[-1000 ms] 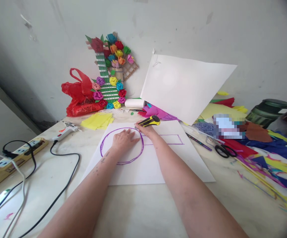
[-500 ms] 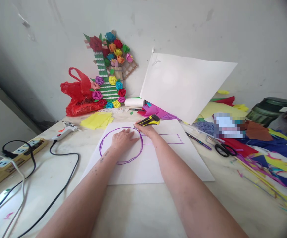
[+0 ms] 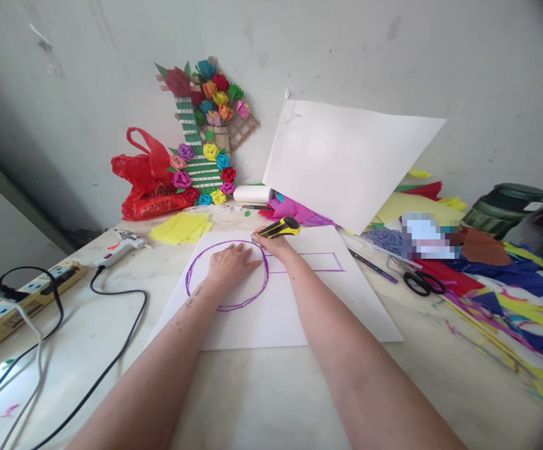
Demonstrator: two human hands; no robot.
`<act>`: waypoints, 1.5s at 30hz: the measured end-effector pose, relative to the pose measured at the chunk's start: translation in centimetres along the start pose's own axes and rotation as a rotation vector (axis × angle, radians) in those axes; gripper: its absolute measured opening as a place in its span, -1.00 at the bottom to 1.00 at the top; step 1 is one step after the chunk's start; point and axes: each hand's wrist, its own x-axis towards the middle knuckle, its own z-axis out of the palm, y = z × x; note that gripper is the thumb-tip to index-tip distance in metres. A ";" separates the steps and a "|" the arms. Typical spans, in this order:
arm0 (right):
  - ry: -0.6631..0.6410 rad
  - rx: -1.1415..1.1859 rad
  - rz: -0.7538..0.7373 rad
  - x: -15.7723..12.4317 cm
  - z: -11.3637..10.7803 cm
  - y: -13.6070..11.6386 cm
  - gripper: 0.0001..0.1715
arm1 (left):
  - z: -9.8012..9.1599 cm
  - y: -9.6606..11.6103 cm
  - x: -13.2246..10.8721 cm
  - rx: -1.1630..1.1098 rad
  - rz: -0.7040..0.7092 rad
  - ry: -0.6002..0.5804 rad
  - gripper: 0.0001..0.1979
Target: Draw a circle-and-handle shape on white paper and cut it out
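Note:
A white sheet (image 3: 327, 300) lies flat on the table with a purple circle (image 3: 227, 307) and a purple rectangle (image 3: 322, 262) drawn on it. My left hand (image 3: 229, 264) rests flat inside the circle, fingers stretched out, pressing the sheet down. My right hand (image 3: 273, 245) is closed around a yellow and black utility knife (image 3: 280, 227), whose tip meets the sheet at the top of the circle line, just beyond my left fingertips.
A glue gun (image 3: 119, 246) and its black cord lie left, beside a power strip (image 3: 32, 292). Behind stand a red bag (image 3: 147, 181), a paper-flower decoration (image 3: 203, 137) and a leaning white sheet (image 3: 350, 162). Scissors (image 3: 418, 282), a pen (image 3: 372, 265) and coloured paper scraps (image 3: 510, 281) fill the right.
Both hands and the knife keep almost the same place on the circle line; the view has shifted slightly.

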 end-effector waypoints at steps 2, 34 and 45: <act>0.004 0.002 0.010 -0.1 0.0 -0.1 -0.96 | 0.1 -0.1 0.1 0.007 0.005 0.011 -0.52; 0.015 -0.023 0.049 -0.2 0.0 -0.1 -0.93 | -0.1 0.1 0.0 -0.014 -0.001 0.002 -0.50; 0.042 0.024 0.078 -0.1 0.1 0.0 -0.92 | 0.1 0.0 0.0 0.022 0.007 0.021 -0.52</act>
